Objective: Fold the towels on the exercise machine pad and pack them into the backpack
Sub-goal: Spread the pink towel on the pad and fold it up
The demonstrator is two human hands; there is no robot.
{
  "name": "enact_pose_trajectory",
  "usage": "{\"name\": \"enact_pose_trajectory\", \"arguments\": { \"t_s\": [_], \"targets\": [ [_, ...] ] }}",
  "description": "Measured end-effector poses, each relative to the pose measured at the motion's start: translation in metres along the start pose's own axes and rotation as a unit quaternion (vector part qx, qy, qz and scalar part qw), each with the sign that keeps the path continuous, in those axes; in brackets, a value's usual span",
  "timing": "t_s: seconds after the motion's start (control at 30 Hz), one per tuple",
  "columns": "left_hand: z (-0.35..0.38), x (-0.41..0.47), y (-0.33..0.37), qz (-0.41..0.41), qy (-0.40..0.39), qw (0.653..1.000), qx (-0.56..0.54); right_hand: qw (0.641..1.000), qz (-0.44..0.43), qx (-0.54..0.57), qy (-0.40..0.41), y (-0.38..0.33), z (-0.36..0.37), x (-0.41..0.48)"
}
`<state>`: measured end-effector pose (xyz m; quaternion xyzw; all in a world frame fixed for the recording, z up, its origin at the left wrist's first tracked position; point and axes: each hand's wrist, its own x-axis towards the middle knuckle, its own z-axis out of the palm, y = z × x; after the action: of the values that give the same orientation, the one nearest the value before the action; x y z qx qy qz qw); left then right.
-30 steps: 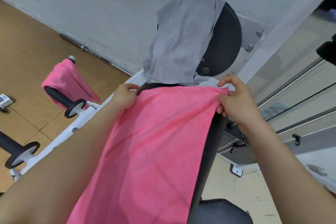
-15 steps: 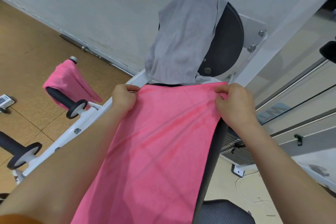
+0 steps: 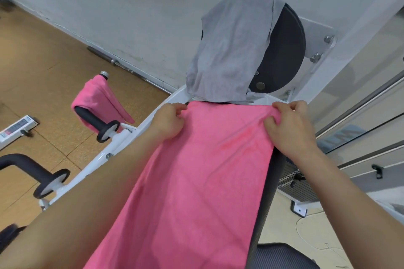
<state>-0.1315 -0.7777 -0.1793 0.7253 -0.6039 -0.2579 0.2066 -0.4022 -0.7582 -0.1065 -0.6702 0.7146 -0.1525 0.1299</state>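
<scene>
A large pink towel (image 3: 196,181) lies spread along the black machine pad (image 3: 267,199), covering most of it. My left hand (image 3: 168,120) pinches its far left corner. My right hand (image 3: 288,126) grips the far right corner, bunching the cloth there. Just beyond the pink towel's far edge, a grey towel (image 3: 229,50) hangs over a round black disc (image 3: 284,50) of the machine. A second pink towel (image 3: 98,98) is draped over a black roller handle (image 3: 94,120) at the left. No backpack is in view.
The white machine frame (image 3: 122,144) runs diagonally under my left arm. Another black handle (image 3: 28,168) sticks out at lower left. A white wall stands behind; a glass partition (image 3: 360,116) is at the right. A cable lies on the floor at lower right.
Both hands have pushed the pink towel's far edge a little further up the pad, toward the grey towel. My right hand now presses lower, with the corner bunched under its fingers.
</scene>
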Motion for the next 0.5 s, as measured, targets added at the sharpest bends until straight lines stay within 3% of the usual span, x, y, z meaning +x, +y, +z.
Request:
{"name": "enact_pose_trajectory", "arguments": {
  "t_s": [0.17, 0.27, 0.4, 0.43, 0.5],
  "targets": [
    [-0.036, -0.089, -0.018, -0.020, -0.186, 0.982, -0.015, 1.000, -0.026, 0.009, -0.007, 0.002, -0.002, -0.002],
    [-0.048, -0.132, -0.029, -0.073, -0.158, 0.985, -0.011, 0.996, -0.072, -0.053, 0.000, 0.002, -0.005, -0.003],
    [-0.055, -0.180, -0.047, -0.135, -0.085, 0.987, -0.018, 0.974, -0.161, -0.138, 0.073, -0.018, -0.011, -0.022],
    [-0.057, -0.192, -0.052, -0.149, -0.075, 0.986, -0.011, 0.969, -0.202, -0.129, 0.058, -0.030, -0.012, -0.031],
    [-0.063, -0.214, -0.063, -0.183, -0.055, 0.981, 0.021, 0.954, -0.283, -0.046, -0.088, -0.062, -0.017, -0.062]
  ]
}}
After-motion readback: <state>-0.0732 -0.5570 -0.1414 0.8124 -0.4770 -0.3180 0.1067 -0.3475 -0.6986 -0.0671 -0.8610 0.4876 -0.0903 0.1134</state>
